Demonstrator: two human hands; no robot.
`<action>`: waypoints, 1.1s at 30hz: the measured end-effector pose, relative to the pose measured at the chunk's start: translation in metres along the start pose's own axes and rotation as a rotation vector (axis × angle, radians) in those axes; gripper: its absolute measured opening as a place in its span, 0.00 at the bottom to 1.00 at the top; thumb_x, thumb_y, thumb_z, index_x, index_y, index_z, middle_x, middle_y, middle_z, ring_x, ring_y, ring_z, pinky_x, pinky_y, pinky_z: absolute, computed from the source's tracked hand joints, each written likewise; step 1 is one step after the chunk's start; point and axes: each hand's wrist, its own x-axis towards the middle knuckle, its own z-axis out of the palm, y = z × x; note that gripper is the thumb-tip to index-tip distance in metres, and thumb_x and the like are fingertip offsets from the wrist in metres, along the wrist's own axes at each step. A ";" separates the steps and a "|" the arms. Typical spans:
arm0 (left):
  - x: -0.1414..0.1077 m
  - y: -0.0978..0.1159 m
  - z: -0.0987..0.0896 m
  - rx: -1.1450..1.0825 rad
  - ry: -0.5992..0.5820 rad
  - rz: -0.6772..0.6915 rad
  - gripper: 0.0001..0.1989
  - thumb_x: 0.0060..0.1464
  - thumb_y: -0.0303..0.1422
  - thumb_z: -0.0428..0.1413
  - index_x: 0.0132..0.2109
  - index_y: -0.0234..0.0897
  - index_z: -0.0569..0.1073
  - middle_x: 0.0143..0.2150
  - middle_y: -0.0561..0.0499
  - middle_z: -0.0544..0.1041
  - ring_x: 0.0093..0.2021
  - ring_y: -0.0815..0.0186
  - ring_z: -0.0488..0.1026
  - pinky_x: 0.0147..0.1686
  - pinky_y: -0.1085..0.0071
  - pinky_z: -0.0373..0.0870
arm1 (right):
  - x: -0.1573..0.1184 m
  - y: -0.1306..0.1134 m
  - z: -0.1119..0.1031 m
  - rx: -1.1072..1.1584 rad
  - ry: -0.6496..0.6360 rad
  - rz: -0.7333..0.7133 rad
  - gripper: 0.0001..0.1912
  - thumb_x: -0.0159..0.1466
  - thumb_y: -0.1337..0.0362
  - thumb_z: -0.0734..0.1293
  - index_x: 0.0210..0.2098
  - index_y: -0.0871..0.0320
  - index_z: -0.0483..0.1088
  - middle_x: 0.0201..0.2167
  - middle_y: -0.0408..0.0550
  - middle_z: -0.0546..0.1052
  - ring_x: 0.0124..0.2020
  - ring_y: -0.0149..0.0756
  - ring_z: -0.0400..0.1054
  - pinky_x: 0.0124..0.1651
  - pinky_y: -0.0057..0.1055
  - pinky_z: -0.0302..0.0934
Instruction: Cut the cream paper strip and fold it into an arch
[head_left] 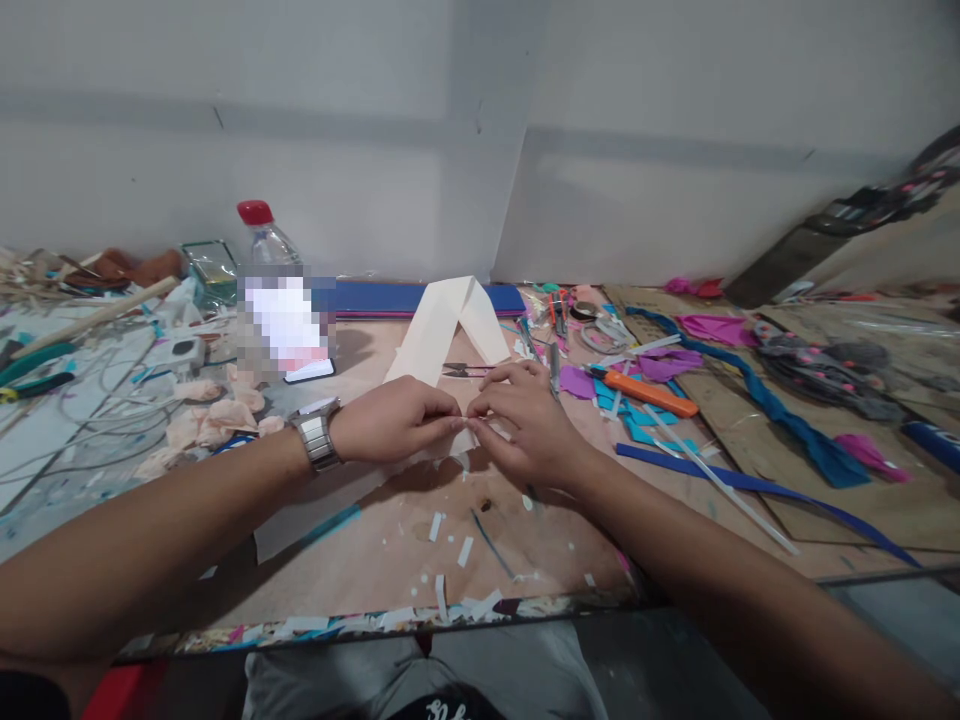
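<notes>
My left hand [394,418], with a metal watch [320,440] on its wrist, is closed in a pinch at the middle of the table. Fingertip to fingertip with it, my right hand [525,425] pinches too. Between them is a pale bit of the cream paper strip [427,335], whose gripped part is mostly hidden by the fingers. Behind my hands the strip rises in a folded peak, and pale paper also shows under my left forearm. Small scissors [466,371] lie just beyond my fingers.
At left stand a phone [289,325] and a red-capped bottle [256,213], near crumpled peach pieces [217,425]. An orange utility knife [645,390], a blue ribbon strip [750,480] and coloured scraps lie at right. Small white paper cuttings [465,551] litter the front. A wall [337,130] closes the back.
</notes>
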 end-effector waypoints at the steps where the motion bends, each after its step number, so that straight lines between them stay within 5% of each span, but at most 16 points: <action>1: 0.000 0.000 0.000 -0.010 -0.003 -0.008 0.19 0.69 0.41 0.49 0.38 0.34 0.78 0.30 0.51 0.76 0.29 0.69 0.67 0.31 0.70 0.57 | 0.000 -0.001 0.000 -0.002 0.000 0.003 0.04 0.66 0.65 0.67 0.34 0.54 0.74 0.33 0.47 0.81 0.50 0.49 0.69 0.58 0.50 0.49; 18: 0.000 -0.008 -0.001 -0.107 -0.133 -0.053 0.23 0.68 0.48 0.48 0.34 0.34 0.73 0.27 0.53 0.70 0.27 0.69 0.62 0.28 0.70 0.55 | 0.000 0.001 0.002 0.030 0.000 -0.032 0.09 0.71 0.61 0.67 0.35 0.52 0.79 0.33 0.44 0.83 0.44 0.44 0.72 0.59 0.50 0.48; 27: 0.000 -0.004 -0.007 -0.301 -0.192 -0.119 0.12 0.60 0.33 0.49 0.39 0.34 0.76 0.30 0.53 0.74 0.29 0.68 0.67 0.32 0.71 0.63 | 0.000 0.001 -0.001 0.007 0.087 -0.132 0.07 0.68 0.66 0.70 0.39 0.47 0.81 0.34 0.40 0.84 0.44 0.41 0.74 0.59 0.50 0.50; 33: 0.001 -0.006 -0.006 -0.267 -0.135 -0.147 0.17 0.65 0.42 0.48 0.38 0.34 0.75 0.34 0.51 0.74 0.34 0.66 0.67 0.37 0.69 0.63 | 0.000 0.001 -0.002 -0.021 0.082 -0.148 0.07 0.69 0.66 0.70 0.38 0.47 0.80 0.35 0.39 0.84 0.43 0.42 0.73 0.60 0.51 0.49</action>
